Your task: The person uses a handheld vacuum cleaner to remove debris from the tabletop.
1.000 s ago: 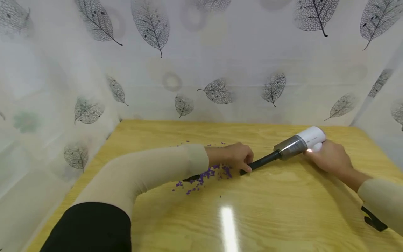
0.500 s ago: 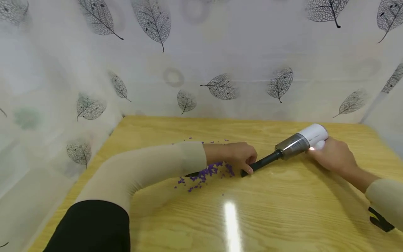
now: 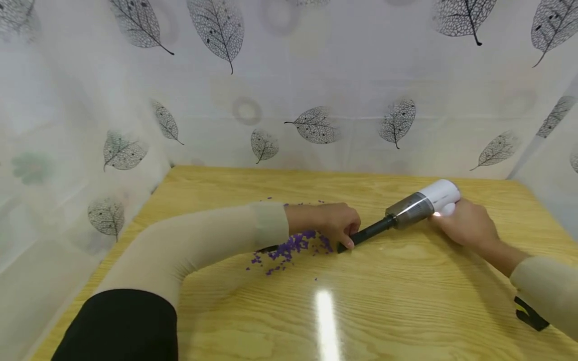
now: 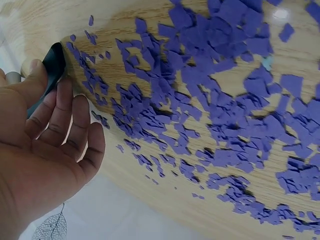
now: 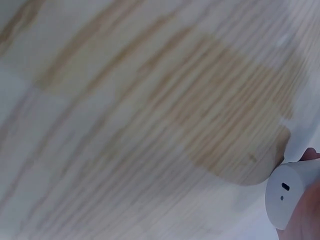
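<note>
A white handheld vacuum cleaner (image 3: pixel 440 194) with a smoky clear dust cup and a black nozzle (image 3: pixel 368 233) slants over the wooden table. My right hand (image 3: pixel 469 223) grips its white handle; the right wrist view catches only the white end (image 5: pixel 287 195) and part of the hand. With thumb and fingers, my left hand (image 3: pixel 338 220) pinches the nozzle near its tip. In the left wrist view the dark nozzle tip (image 4: pixel 56 60) points at scattered purple paper scraps (image 4: pixel 220 100), lying beside the nearest of them. The left forearm hides part of the scraps in the head view.
The wooden table (image 3: pixel 384 311) has a bright light reflection near its front. A curtain printed with leaves (image 3: pixel 316 90) hangs behind and along the sides. Purple bits also lie behind the left forearm. Black straps show under both sleeves.
The view shifts slightly as the head moves. Both hands keep their hold on the vacuum cleaner, and its nozzle stays at the right edge of the purple scraps.
</note>
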The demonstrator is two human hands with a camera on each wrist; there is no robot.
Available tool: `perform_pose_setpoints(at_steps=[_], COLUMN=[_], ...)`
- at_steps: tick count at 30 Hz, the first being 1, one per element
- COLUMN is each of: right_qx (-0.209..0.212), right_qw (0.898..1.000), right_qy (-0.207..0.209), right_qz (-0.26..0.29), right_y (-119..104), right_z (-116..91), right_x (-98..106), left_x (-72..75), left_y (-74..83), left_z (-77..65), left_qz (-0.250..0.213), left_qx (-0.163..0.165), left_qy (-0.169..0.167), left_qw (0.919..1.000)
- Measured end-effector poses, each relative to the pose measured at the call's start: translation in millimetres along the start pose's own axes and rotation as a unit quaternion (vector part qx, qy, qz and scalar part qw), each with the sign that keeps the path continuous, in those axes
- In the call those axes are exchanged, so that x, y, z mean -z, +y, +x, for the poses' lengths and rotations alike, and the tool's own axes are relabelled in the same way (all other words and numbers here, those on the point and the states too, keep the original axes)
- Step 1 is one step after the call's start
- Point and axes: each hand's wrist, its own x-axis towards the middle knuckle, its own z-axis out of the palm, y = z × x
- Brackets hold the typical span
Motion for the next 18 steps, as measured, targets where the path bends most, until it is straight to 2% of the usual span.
perform_pose_setpoints(at_steps=[9, 18], right_qx=[0.002, -0.012], right_qw=[1.000, 1.000], right_qy=[-0.005, -0.018], right_qz=[-0.003, -0.004], right_y=[-12, -16], right_z=[2, 0], right_x=[-2, -1], left_x=[3.5, 5.4], left_y=[-8.0, -11.0], left_z=[-8.0, -7.2], left_qz=[-0.001, 0.009], left_qx=[-0.011, -0.016], left_qy=[0.001, 0.002], left_qw=[0.9999, 0.9998])
